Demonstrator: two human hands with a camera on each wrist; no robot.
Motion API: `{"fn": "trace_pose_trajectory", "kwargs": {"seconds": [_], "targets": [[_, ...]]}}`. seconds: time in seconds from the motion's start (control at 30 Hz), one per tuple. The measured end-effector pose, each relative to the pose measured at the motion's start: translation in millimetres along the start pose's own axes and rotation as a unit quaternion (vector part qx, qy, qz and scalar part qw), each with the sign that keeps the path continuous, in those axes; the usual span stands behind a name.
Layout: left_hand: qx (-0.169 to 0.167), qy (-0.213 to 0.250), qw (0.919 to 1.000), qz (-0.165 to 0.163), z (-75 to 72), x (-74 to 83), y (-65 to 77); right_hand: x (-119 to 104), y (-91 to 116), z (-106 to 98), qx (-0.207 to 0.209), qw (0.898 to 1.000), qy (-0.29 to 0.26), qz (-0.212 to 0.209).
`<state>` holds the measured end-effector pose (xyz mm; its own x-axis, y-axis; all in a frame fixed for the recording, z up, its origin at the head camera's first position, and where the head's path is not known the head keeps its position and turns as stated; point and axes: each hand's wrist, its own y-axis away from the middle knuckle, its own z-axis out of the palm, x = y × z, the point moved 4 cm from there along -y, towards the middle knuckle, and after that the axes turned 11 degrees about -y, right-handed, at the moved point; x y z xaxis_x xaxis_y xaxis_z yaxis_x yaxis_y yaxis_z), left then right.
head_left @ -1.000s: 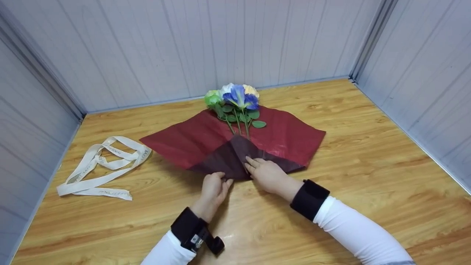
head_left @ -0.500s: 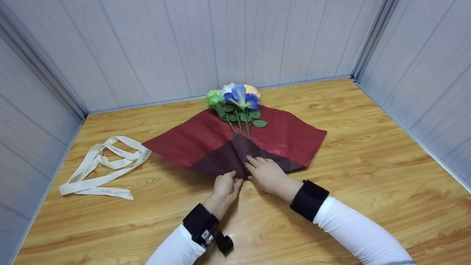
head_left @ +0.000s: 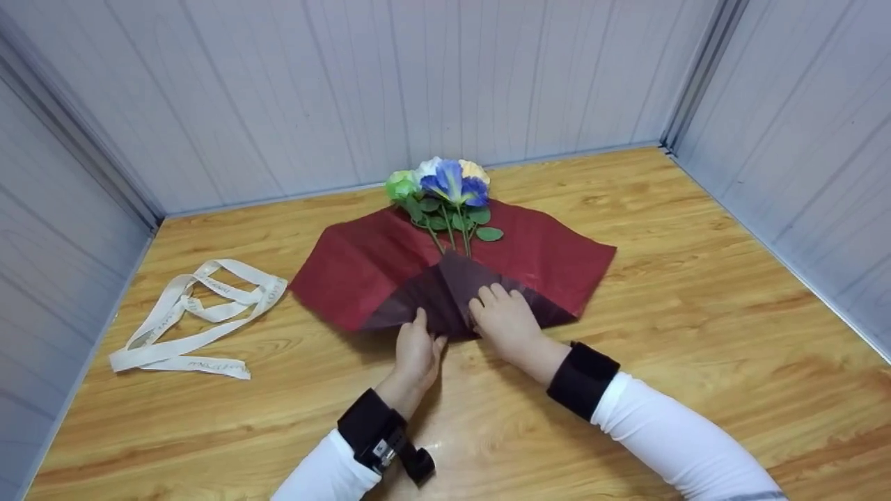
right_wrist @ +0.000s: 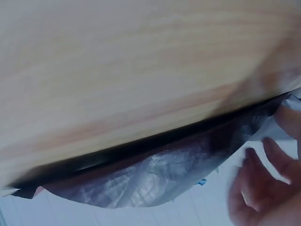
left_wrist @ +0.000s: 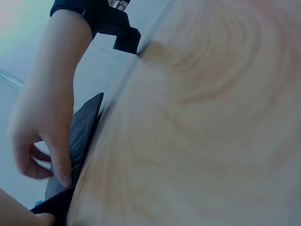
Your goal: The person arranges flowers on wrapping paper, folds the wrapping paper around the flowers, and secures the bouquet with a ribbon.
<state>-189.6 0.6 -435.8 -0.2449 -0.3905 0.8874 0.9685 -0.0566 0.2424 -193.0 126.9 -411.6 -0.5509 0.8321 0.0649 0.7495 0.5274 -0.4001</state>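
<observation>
A sheet of dark red wrapping paper lies spread on the table, its near edge folded up into a dark purple flap. On it rests a bunch of artificial flowers, blue, white, green and pale orange, with the lower stems hidden under the flap. My left hand grips the flap's near edge, left of the middle. My right hand holds the flap at its central crease with curled fingers. In the left wrist view, the right thumb lies against the paper edge. In the right wrist view, the fingers are blurred.
A white printed ribbon lies loosely looped on the wooden table at the left. Pale panel walls enclose the table at the back and both sides.
My left hand moved right along the edge, then slightly back left. The right hand's fingers have curled more at the crease. The paper's left corner has drawn inward and changed shape.
</observation>
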Motion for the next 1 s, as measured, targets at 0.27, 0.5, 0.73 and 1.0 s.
{"fn": "trace_pose_trajectory", "kwargs": {"seconds": [0.27,0.5,0.73,1.0], "targets": [[-0.049,-0.202,0.9765,0.058,10.3,17.1,-3.7,-6,7,-4,0.116,0.981,0.070,-0.142],[-0.074,-0.326,0.9381,0.092,28.7,21.4,-14.3,-15,11,0,0.164,0.945,0.114,-0.260],[-0.143,-0.365,0.9143,0.102,43.0,17.2,-27.0,-14,14,3,0.144,0.938,0.115,-0.293],[-0.169,-0.364,0.9108,0.096,39.5,16.6,-30.2,-10,14,2,0.133,0.949,0.109,-0.264]]}}
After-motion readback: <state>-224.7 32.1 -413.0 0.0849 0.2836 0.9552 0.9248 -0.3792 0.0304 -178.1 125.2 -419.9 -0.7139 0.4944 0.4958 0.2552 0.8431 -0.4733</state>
